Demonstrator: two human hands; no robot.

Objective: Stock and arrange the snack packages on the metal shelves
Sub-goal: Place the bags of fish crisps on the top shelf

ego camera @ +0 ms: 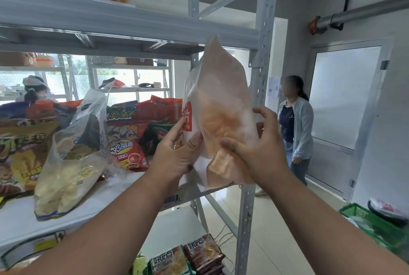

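I hold a tall translucent bag of orange snacks (pixel 219 106) upright at the right end of the middle metal shelf (pixel 20 217), beside the front upright post. My left hand (pixel 174 153) grips its lower left edge near a red label. My right hand (pixel 261 148) grips its lower right side, thumb on the front. On the shelf to the left lie a clear bag of pale yellow chips (pixel 66 177), a red tomato snack pack (pixel 128 153) and several red and orange packs (pixel 141 117) behind.
The upper shelf beam (pixel 124 22) runs just above the bag's top. The grey upright post (pixel 261 88) stands right behind the bag. Snack packs (pixel 190 257) sit on the lower shelf. A green basket (pixel 376 228) is at right. A person (pixel 294 128) stands near the door.
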